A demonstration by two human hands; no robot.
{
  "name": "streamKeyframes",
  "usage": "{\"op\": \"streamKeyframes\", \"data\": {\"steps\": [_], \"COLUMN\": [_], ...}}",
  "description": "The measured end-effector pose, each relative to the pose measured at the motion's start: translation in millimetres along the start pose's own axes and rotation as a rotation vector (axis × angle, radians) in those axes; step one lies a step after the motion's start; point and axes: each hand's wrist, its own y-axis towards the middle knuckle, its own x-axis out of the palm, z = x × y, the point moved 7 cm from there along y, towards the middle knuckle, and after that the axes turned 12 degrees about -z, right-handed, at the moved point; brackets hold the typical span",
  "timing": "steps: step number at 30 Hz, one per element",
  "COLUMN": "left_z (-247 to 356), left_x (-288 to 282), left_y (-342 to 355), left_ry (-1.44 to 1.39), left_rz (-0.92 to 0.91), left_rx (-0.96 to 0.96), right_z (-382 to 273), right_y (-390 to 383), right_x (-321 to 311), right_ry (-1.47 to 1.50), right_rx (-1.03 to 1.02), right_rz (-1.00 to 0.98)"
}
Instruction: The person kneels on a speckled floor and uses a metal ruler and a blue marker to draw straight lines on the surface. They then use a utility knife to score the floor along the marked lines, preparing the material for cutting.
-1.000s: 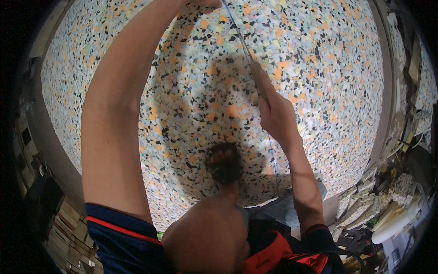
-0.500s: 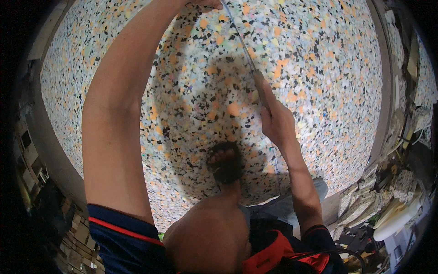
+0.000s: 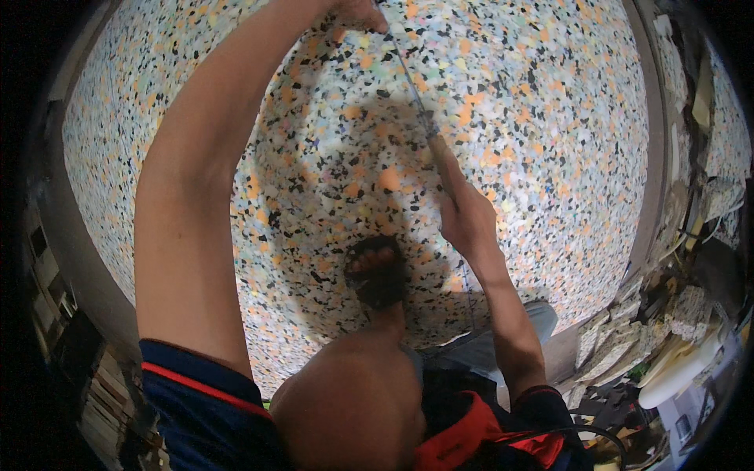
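My right hand (image 3: 471, 220) is wrapped around the handle of a long knife (image 3: 438, 153). Its thin blade (image 3: 410, 76) points away from me along a large speckled foam sheet (image 3: 534, 157). Whether the blade's edge sits in the foam or only on it, I cannot tell. At the top edge of the picture my left hand (image 3: 363, 12) rests on the foam beside the far end of the blade. A finger there is stretched out; the rest of that hand is partly cut off by the frame.
My sandalled foot (image 3: 377, 271) stands on the foam between my arms, with my bent knee (image 3: 353, 385) below it. Scrap foam pieces (image 3: 628, 334) are heaped at the right. Stacked pieces (image 3: 118, 392) lie at the lower left. A dark cable (image 3: 581, 430) crosses near my right sleeve.
The knife and my right hand have come slightly nearer to me over the foam. My left hand has also shifted nearer and shows more at the top. The whole view has shifted a little.
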Motion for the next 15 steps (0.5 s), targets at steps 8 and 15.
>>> {"op": "streamKeyframes", "data": {"steps": [8, 15], "left_z": [10.1, 12.1], "left_x": [2.4, -1.5], "left_y": [-7.4, -15.9], "left_ry": [0.077, 0.109], "left_rz": [0.038, 0.107], "left_rx": [-0.021, -0.015], "right_z": [8.5, 7.3], "right_y": [18.1, -23.6], "right_x": [10.7, 8.3], "right_ry": [-0.009, -0.018], "right_rx": [0.078, 0.051], "right_rz": [-0.082, 0.002]}}
